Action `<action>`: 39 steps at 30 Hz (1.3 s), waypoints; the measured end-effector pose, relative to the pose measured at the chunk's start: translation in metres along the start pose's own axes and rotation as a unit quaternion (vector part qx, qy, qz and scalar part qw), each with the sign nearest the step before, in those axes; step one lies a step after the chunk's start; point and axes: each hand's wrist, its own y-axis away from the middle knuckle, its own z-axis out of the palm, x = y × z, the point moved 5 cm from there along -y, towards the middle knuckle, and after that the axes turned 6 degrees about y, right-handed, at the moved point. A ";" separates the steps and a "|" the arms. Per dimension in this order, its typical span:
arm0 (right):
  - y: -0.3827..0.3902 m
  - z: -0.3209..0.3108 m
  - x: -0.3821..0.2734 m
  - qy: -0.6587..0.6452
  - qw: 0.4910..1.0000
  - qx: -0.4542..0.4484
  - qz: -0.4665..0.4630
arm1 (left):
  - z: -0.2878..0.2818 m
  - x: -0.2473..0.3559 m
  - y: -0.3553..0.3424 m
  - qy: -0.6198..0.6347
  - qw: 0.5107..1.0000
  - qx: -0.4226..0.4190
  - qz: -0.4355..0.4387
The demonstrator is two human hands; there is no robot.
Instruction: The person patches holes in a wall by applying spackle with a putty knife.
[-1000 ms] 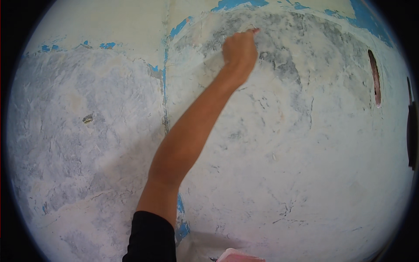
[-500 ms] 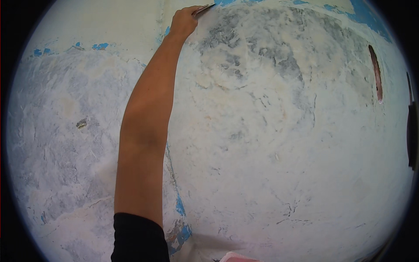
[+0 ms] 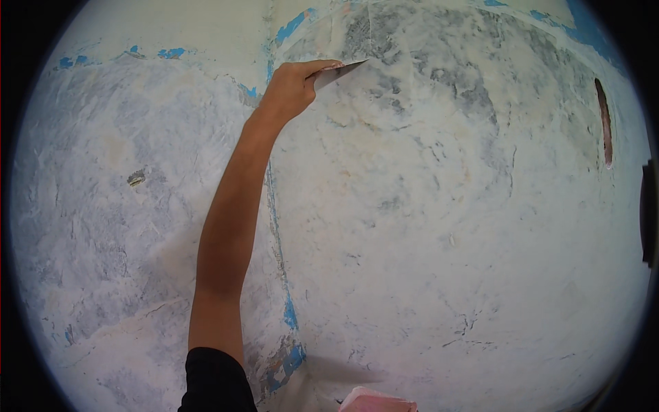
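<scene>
I have the left hand point(image 3: 288, 89) up on the far part of the view, fingers closed around a scraper point(image 3: 338, 76) whose blade points right. The right hand is out of my view, so I cannot tell what it grips. The scraper sits just right of the seam point(image 3: 275, 226), over the right wall point(image 3: 425, 275), near the left side of its dark patch point(image 3: 449, 86). Its tip looks to meet the plaster, though I cannot be sure the whole edge touches. A faint straight line runs from that tip toward the far edge of my view, so I read the step in hand as a smoothing or scraping stroke.

As I judge it, the next move calls for a low blade angle and even pressure, with the near corner kept from digging in. I would mind the seam, where blue paint point(image 3: 291, 314) shows and the surface is broken. The slot point(image 3: 604, 123) is well off to the right. Nearest me, a pink thing point(image 3: 377, 401) is cut off by the lower edge; I cannot tell what it is.
</scene>
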 end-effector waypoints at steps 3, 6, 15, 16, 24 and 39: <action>-0.010 -0.010 0.014 0.014 1.000 0.004 -0.008 | -0.022 -0.003 -0.012 0.023 0.989 0.080 0.121; -0.006 -0.013 0.022 0.005 1.000 0.007 0.010 | -0.038 -0.020 -0.040 -0.028 0.983 0.165 0.077; -0.037 -0.028 0.051 -0.024 0.997 -0.071 -0.014 | 0.038 -0.017 -0.051 -0.109 0.952 0.203 0.202; -0.026 -0.020 0.045 -0.031 0.997 -0.063 -0.013 | 0.049 0.001 -0.034 -0.097 0.974 0.145 0.143; -0.019 -0.017 0.043 0.002 1.000 -0.006 0.016 | -0.029 -0.007 -0.027 -0.076 0.983 0.158 -0.057; -0.010 -0.008 0.037 -0.014 1.000 -0.017 -0.007 | 0.026 0.008 -0.024 -0.126 0.987 0.100 0.003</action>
